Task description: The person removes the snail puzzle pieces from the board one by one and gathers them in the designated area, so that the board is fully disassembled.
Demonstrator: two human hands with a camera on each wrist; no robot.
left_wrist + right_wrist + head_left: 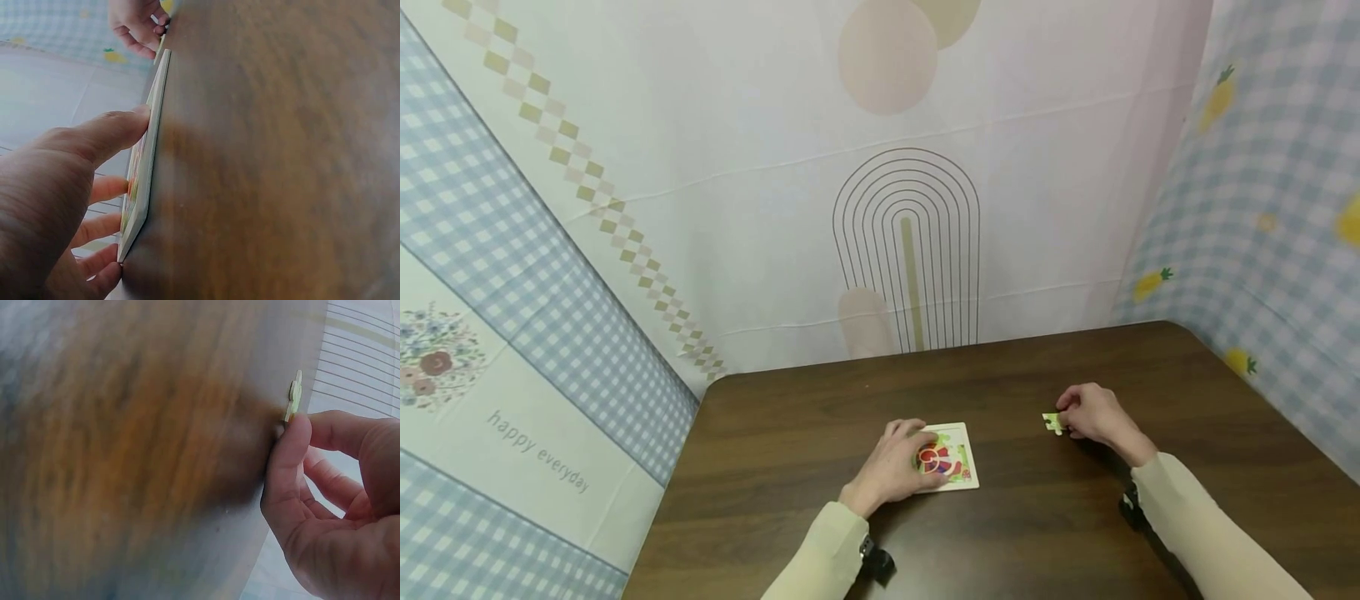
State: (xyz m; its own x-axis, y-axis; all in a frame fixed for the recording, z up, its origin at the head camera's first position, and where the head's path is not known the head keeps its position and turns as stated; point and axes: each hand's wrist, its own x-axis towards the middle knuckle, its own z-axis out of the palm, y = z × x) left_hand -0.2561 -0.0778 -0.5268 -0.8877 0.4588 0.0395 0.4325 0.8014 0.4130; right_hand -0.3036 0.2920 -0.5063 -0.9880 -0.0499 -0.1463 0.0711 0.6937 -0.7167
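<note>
While your left hand [891,467] lies spread over the jigsaw board [969,462] on the dark wood-grain table [775,500], none of its fingers clenched, that span looks meant to hold the board flat and steady. Board's right side uncovered: red-and-green picture, pale border. Well apart to its right, a green jigsaw piece [1051,422], grasped at one edge between thumb and finger of your right hand [1096,413], probably so its knobbed side is left free. Whether the piece touches the table, you cannot tell. Left wrist view adds what the head view lacks: the board edge-on, its thickness, your thumb on its face. Right wrist view shows the pinch up close and the piece's thin edge; only the head view lays out its outline from above.
</note>
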